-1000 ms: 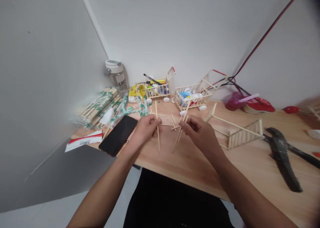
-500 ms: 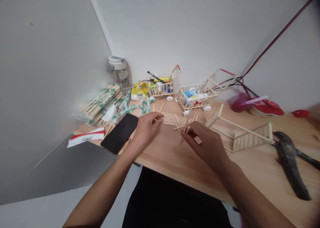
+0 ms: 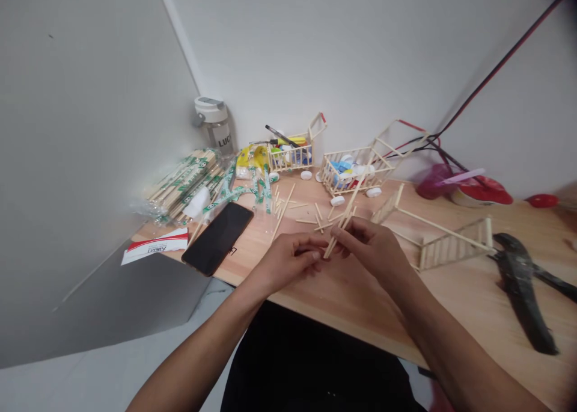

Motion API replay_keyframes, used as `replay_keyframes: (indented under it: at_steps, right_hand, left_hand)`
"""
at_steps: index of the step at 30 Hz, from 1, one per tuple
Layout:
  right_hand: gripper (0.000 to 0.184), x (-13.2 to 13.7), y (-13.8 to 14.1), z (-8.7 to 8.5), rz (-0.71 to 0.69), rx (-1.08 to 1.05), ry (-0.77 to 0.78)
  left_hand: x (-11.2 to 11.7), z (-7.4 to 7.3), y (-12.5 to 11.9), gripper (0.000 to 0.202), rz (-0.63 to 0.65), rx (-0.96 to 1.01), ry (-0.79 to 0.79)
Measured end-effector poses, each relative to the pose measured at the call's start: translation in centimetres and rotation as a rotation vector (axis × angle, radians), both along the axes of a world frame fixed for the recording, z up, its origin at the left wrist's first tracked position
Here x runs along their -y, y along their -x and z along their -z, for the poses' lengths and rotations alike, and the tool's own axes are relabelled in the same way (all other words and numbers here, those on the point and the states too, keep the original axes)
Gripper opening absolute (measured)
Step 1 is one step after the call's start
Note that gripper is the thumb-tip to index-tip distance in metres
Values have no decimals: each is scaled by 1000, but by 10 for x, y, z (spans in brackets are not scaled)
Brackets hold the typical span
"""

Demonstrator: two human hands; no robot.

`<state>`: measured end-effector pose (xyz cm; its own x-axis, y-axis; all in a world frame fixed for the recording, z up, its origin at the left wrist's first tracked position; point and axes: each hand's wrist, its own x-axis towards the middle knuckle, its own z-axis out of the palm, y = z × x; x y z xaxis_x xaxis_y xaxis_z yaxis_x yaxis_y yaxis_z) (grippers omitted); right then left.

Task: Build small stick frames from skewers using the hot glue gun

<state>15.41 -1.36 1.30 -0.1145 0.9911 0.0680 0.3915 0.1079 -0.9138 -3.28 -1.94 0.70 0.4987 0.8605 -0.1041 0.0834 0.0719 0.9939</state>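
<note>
My right hand (image 3: pixel 372 249) pinches a small cluster of thin wooden sticks (image 3: pixel 341 227), which slant up and away toward the back of the table. My left hand (image 3: pixel 288 261) is close against it, with its fingertips at the lower stick ends; I cannot tell whether it grips them. Loose stick pieces (image 3: pixel 297 213) lie scattered on the wooden table (image 3: pixel 347 298) beyond my hands. A long stick (image 3: pixel 283 215) rests among them. A flat stick frame with a ladder-like end (image 3: pixel 444 243) lies to the right of my right hand.
A black phone (image 3: pixel 217 239) and packs of wrapped chopsticks (image 3: pixel 184 183) lie at left. Two small stick carts (image 3: pixel 291 156) (image 3: pixel 356 170) holding bottle caps stand at the back, near a bottle (image 3: pixel 215 125). Large black-handled shears (image 3: pixel 518 285) lie at right.
My hands have come together, with my left hand moving right to the sticks held by my right hand. The long stick now lies on the table. The view has shifted slightly.
</note>
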Motion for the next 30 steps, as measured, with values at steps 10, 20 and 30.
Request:
replay_keyframes:
  at_steps: [10, 20, 30]
  right_hand:
    - [34, 3, 10, 3, -150, -351, 297]
    - [33, 7, 9, 1, -205, -309, 304]
    - [31, 12, 11, -3, -229, -57, 109]
  left_hand:
    - [32, 1, -8, 19, -205, 203, 48]
    - [39, 5, -8, 20, -183, 193, 66]
    - [4, -17, -5, 24, -323, 59, -76]
